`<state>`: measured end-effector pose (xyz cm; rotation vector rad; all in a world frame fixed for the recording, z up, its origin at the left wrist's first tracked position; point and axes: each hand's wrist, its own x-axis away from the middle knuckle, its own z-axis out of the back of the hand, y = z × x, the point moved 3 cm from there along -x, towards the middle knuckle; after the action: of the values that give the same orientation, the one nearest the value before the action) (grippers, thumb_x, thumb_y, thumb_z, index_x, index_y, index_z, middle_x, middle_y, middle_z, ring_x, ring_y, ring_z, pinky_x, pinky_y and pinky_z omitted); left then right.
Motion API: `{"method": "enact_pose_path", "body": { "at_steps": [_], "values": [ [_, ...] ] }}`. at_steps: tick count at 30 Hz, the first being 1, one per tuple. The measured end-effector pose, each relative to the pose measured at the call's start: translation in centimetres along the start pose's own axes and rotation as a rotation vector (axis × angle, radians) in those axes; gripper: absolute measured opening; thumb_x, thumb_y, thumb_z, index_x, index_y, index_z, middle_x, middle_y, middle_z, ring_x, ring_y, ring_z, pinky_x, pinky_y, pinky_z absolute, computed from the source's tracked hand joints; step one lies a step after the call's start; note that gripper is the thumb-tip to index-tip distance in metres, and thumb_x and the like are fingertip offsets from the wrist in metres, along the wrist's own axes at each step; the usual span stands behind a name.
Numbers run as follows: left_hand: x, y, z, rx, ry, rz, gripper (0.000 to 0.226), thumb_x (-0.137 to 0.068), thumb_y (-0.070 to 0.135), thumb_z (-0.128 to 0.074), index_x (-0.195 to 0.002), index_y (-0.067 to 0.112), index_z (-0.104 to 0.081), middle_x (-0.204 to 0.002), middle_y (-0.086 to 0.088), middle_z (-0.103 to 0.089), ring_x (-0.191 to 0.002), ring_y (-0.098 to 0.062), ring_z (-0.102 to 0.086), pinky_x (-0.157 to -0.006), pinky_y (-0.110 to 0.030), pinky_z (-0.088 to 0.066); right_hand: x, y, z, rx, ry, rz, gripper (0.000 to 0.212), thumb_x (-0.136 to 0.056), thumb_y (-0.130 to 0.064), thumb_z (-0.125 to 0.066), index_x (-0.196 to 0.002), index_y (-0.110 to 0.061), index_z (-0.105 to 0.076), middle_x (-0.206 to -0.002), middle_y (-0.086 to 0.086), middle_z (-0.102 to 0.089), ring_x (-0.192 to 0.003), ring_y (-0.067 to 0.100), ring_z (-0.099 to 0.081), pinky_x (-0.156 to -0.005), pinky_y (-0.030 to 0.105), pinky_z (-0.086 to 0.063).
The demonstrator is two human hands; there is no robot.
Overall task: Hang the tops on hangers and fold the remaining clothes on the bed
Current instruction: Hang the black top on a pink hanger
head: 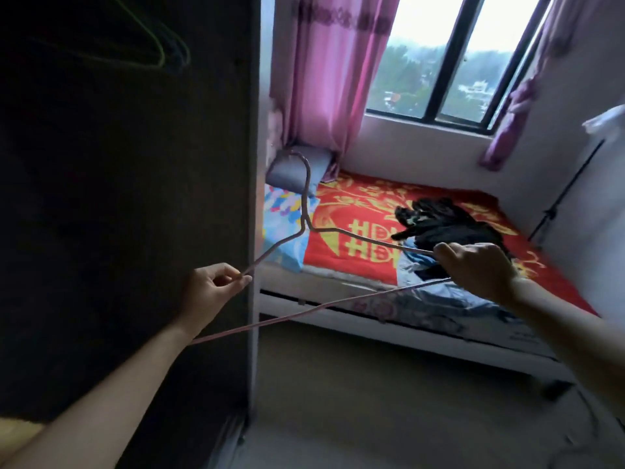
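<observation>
**Pink hanger held in both hands, clothes waiting on the bed**

- Step judged: a hanger is being readied for the first top. Nothing appears hung or folded yet.
- The pink hanger (355, 233) is held in the air between the dark wardrobe (135, 198) and the bed (338, 204), with the hook (306, 170) uppermost.
- The end of the left shoulder wire is pinched between thumb and fingertips of the left hand (209, 289). The right hand (480, 269) is clenched round the right corner, where shoulder wire and lower bar meet.
- The lower bar is seen running down past the left forearm, apart from the pinched end. Whether the wire is bent or unjoined there cannot be told.
- Dark clothes (453, 225) lie heaped mid-mattress on the red cover. A blue garment (419, 262) lies at the near edge.
- Green hangers (159, 52) are faintly seen high in the wardrobe.

Handling notes, as judgement:
- The frame is best squared before loading, since a splayed wire would let a shoulder slip.
- The heap should be spread first. Tops cannot be told from the rest as it lies.
- One hand should be freed for the garment. The hanger is better fed up through the hem than forced through the neck, and both shoulders seated evenly.
</observation>
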<state>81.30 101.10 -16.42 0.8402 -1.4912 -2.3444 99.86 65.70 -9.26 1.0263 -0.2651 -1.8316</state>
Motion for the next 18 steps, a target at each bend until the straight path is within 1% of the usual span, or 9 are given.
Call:
{"method": "enact_pose_path", "body": {
  "at_steps": [2, 3, 5, 8, 10, 11, 13, 15, 18],
  "values": [
    [-0.1, 0.6, -3.5, 0.058, -0.05, -0.004, 0.028, -0.075, -0.002, -0.072, -0.059, 0.017, -0.061, -0.047, 0.007, -0.051, -0.046, -0.001, -0.044, -0.047, -0.01, -0.031, 3.6, 1.3, 0.5, -0.003, -0.023, -0.063, 0.02, -0.096, -0.016, -0.026, -0.078, -0.016, -0.035, -0.045, 0.002, -0.047, -0.028, 0.021, -0.047, -0.029, 0.022, -0.029],
    [0.0, 0.7, -5.1, 0.089, -0.06, 0.005, 0.03, -0.074, -0.005, -0.073, -0.059, 0.018, -0.061, -0.045, 0.008, -0.05, -0.045, -0.001, -0.044, -0.046, -0.009, -0.031, 5.3, 1.7, 0.6, -0.009, -0.03, -0.083, 0.02, -0.096, -0.015, -0.026, -0.077, -0.015, -0.034, -0.045, 0.002, -0.047, -0.028, 0.02, -0.047, -0.029, 0.022, -0.029],
    [0.0, 0.9, -8.4, 0.141, -0.073, 0.019, 0.032, -0.072, -0.008, -0.073, -0.057, 0.018, -0.061, -0.043, 0.01, -0.047, -0.043, -0.002, -0.042, -0.044, -0.009, -0.029, 8.9, 3.0, 0.5, -0.014, -0.067, -0.108, 0.013, -0.09, -0.013, -0.033, -0.077, -0.015, -0.035, -0.046, 0.001, -0.047, -0.03, 0.019, -0.049, -0.029, 0.023, -0.031],
    [0.6, 1.1, -14.5, 0.149, -0.105, 0.019, 0.032, -0.071, -0.006, -0.075, -0.058, 0.02, -0.062, -0.043, 0.011, -0.051, -0.044, -0.001, -0.043, -0.045, -0.009, -0.03, 14.6, 5.7, 0.5, -0.013, -0.143, -0.166, 0.014, -0.092, -0.018, -0.036, -0.079, -0.016, -0.037, -0.048, 0.001, -0.05, -0.033, 0.02, -0.051, -0.029, 0.024, -0.033],
    [1.4, 1.1, -18.9, 0.141, -0.118, 0.031, 0.029, -0.071, -0.002, -0.077, -0.059, 0.021, -0.063, -0.046, 0.012, -0.054, -0.047, -0.001, -0.044, -0.048, -0.011, -0.033, 18.0, 7.7, 0.9, -0.017, -0.189, -0.227, 0.012, -0.084, -0.014, -0.042, -0.076, -0.018, -0.034, -0.046, 0.001, -0.048, -0.031, 0.021, -0.049, -0.029, 0.024, -0.032],
    [1.9, 1.3, -21.6, 0.136, -0.127, 0.041, 0.029, -0.071, 0.0, -0.077, -0.059, 0.022, -0.064, -0.046, 0.011, -0.054, -0.047, -0.001, -0.045, -0.048, -0.012, -0.034, 20.1, 8.9, 1.1, -0.004, -0.213, -0.264, 0.013, -0.081, -0.012, -0.041, -0.074, -0.019, -0.033, -0.045, 0.001, -0.047, -0.031, 0.021, -0.048, -0.029, 0.023, -0.031],
    [2.8, 2.3, -26.3, 0.115, -0.152, 0.032, 0.028, -0.072, 0.003, -0.078, -0.06, 0.024, -0.064, -0.05, 0.008, -0.056, -0.048, -0.001, -0.048, -0.049, -0.012, -0.035, 23.5, 10.9, 1.0, 0.025, -0.247, -0.324, 0.011, -0.078, -0.011, -0.039, -0.069, -0.017, -0.039, -0.044, 0.002, -0.046, -0.033, 0.024, -0.049, -0.031, 0.025, -0.033],
    [3.8, 3.4, -31.7, 0.109, -0.166, 0.002, 0.027, -0.071, 0.002, -0.078, -0.061, 0.023, -0.065, -0.054, 0.003, -0.059, -0.052, -0.004, -0.051, -0.05, -0.012, -0.037, 27.2, 13.5, 0.6, 0.056, -0.305, -0.403, 0.018, -0.075, -0.01, -0.038, -0.06, -0.013, -0.048, -0.044, 0.004, -0.047, -0.036, 0.026, -0.05, -0.033, 0.026, -0.037],
    [4.7, 4.4, -36.6, 0.091, -0.165, -0.066, 0.03, -0.07, 0.0, -0.078, -0.062, 0.025, -0.062, -0.058, 0.0, -0.061, -0.059, -0.009, -0.054, -0.052, -0.015, -0.04, 31.5, 15.2, -1.0, 0.033, -0.418, -0.596, 0.02, -0.071, -0.01, -0.039, -0.057, -0.009, -0.053, -0.047, 0.008, -0.051, -0.04, 0.029, -0.053, -0.038, 0.032, -0.042]
  ]
}}
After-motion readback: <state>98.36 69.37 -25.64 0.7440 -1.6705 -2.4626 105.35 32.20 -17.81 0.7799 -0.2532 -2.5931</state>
